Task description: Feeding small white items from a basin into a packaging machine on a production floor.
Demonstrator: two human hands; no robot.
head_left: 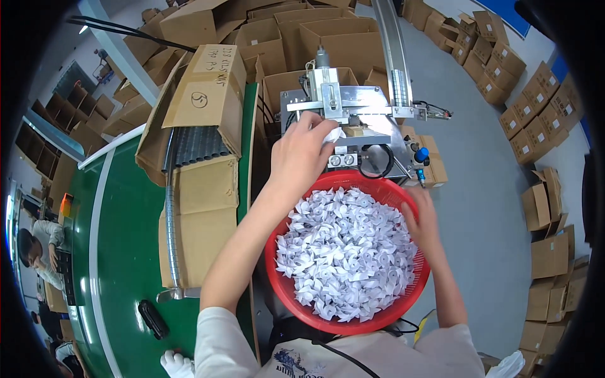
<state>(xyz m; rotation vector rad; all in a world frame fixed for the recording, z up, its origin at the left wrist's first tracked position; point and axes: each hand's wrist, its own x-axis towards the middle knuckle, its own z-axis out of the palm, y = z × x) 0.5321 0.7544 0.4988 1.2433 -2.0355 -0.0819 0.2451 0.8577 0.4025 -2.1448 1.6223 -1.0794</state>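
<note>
Up at the metal bench machine (372, 97), my left hand (297, 154) reaches in with its thumb and fingers closed on a small white piece (336, 134). Fingers cover most of that piece, so its full shape is hidden. Below it a round red plastic basket (273, 277) is heaped with white pinwheel-shaped pieces (350, 252). My right hand (422, 220) hovers over the basket's upper right rim, thumb apart from the fingers. It is somewhat blurred, and nothing shows in it.
Left of the machine, an open cardboard box (205, 94) of metal tubes lies on a green table (126, 252). A curved metal rail (392, 50) rises behind. A black case (153, 319) rests near the table's front. Cartons (526, 126) line the right wall; another person sits far left.
</note>
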